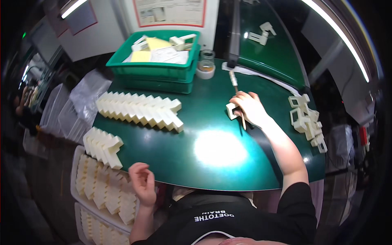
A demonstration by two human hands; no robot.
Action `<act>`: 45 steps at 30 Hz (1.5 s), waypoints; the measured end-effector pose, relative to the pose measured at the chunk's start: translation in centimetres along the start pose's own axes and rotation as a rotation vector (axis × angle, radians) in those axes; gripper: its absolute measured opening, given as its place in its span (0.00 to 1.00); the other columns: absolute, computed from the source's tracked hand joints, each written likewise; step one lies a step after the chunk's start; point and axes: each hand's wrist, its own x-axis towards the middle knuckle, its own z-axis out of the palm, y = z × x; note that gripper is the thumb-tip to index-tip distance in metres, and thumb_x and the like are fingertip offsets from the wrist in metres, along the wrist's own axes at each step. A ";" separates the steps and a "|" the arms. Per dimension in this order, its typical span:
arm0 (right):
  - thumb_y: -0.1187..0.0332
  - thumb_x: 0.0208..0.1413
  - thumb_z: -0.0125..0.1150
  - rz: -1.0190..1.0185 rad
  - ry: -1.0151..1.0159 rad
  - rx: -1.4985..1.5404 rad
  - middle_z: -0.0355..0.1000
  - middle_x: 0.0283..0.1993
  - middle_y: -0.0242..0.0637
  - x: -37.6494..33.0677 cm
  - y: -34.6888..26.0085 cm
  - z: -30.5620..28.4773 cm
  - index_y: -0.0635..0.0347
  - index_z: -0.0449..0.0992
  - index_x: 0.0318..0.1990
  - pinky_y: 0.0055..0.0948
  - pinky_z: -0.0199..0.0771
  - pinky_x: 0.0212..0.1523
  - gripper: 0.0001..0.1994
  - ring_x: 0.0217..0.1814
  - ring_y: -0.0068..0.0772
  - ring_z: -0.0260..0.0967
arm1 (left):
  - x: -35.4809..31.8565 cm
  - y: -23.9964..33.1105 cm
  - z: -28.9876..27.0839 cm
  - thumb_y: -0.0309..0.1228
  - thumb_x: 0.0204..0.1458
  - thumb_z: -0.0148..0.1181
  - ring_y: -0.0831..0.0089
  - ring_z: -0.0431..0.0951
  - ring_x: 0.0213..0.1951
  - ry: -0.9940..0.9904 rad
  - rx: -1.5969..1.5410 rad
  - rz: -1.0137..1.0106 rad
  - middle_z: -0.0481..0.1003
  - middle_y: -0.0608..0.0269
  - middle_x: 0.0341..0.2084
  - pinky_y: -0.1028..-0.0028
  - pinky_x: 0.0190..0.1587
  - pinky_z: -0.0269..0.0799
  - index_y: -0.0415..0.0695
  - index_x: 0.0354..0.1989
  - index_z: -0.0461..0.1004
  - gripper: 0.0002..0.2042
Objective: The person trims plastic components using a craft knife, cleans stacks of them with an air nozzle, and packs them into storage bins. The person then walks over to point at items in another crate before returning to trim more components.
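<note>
Currently, the right hand (250,108) is pinching a small cream frame piece (229,111) just above the worktop (171,159), to the right of the green crate (151,72) and nearer the wearer. A thin stick with a thick white end (233,79) is lying under or between the same fingers; how they are gripping it is hidden. The piece is probably being held by one side so that its other faces are staying free. The left hand (143,185) is hovering by the near edge, well in front of the crate, its fingers loosely curled and nothing showing in them.

Just in front of the crate, a long row of angled cream pieces (139,110) is nesting, each against its neighbour, presumably to save room and stop them sliding. A shorter row (102,143) is standing nearer the wearer than that, leftward of the crate's middle, and below it a white tray (74,175) is holding more such rows. Far to the crate's right, a loose pile of frame pieces (311,130) is sitting unsorted, seemingly within the right arm's reach. A glass jar (207,57) is standing just beside the crate's right end, perhaps set there to keep it clear of the elbows.
</note>
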 end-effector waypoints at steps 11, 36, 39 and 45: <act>0.74 0.56 0.53 0.092 0.242 1.112 0.69 0.43 0.40 -7.3 -11.0 -2.0 0.72 0.66 0.47 0.28 0.72 0.42 0.13 0.42 0.28 0.69 | 1.5 -0.2 15.7 0.59 0.62 0.25 0.59 0.60 0.63 -0.890 -1.476 -1.097 0.59 0.56 0.63 0.51 0.62 0.56 0.50 0.68 0.50 0.32; 0.73 0.58 0.47 0.397 0.359 1.111 0.66 0.38 0.43 -12.0 -9.1 -0.1 0.64 0.76 0.26 0.26 0.71 0.39 0.12 0.36 0.32 0.69 | 1.0 -1.4 18.2 0.19 0.52 0.57 0.68 0.72 0.46 -0.523 -0.522 -0.546 0.62 0.54 0.51 0.72 0.37 0.79 0.44 0.57 0.46 0.29; 0.67 0.59 0.53 0.015 0.459 0.904 0.69 0.37 0.43 -11.6 -9.6 -0.6 0.60 0.78 0.28 0.29 0.70 0.39 0.11 0.37 0.33 0.69 | 1.2 -2.7 18.3 0.17 0.50 0.58 0.69 0.72 0.45 -0.603 -0.473 -0.383 0.61 0.54 0.51 0.73 0.37 0.79 0.44 0.56 0.46 0.30; 0.73 0.62 0.39 0.307 0.333 1.185 0.68 0.35 0.45 -12.3 -6.5 0.0 0.67 0.73 0.22 0.29 0.71 0.40 0.18 0.33 0.32 0.70 | 1.2 -1.7 17.2 0.14 0.48 0.57 0.70 0.73 0.44 -0.590 -0.512 -0.549 0.61 0.54 0.52 0.70 0.37 0.80 0.46 0.61 0.43 0.35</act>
